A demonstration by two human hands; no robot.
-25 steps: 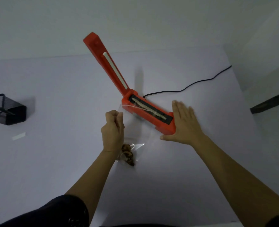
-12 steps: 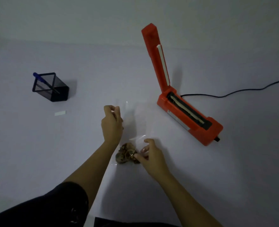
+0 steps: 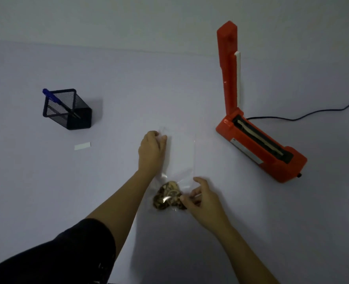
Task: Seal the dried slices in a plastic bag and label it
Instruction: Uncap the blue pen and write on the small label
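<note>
Counts on the white table (image 3: 190, 89)

One clear plastic bag (image 3: 179, 156), one orange heat sealer (image 3: 257, 144), one mesh pen holder (image 3: 67, 109), one blue pen (image 3: 54, 99), one white label (image 3: 82, 145), two hands.

- Single view only, from a wide-angle camera worn on the head; no second view to share the scene with.
- Looks forward and steeply down onto a pale table (image 3: 46, 191) from above its near edge.
- Both forearms enter from the bottom edge, left hand (image 3: 151, 152) and right hand (image 3: 204, 198) near the frame's middle, close to the lens.
- Far table edge and the wall cross the top of the frame, bowed slightly by the wide lens.
- Reaches left as far as a black mesh pen holder (image 3: 67, 108), right as far as an orange heat sealer (image 3: 259, 148) with its arm raised and a black cord (image 3: 313, 114) running off the right edge.
</note>
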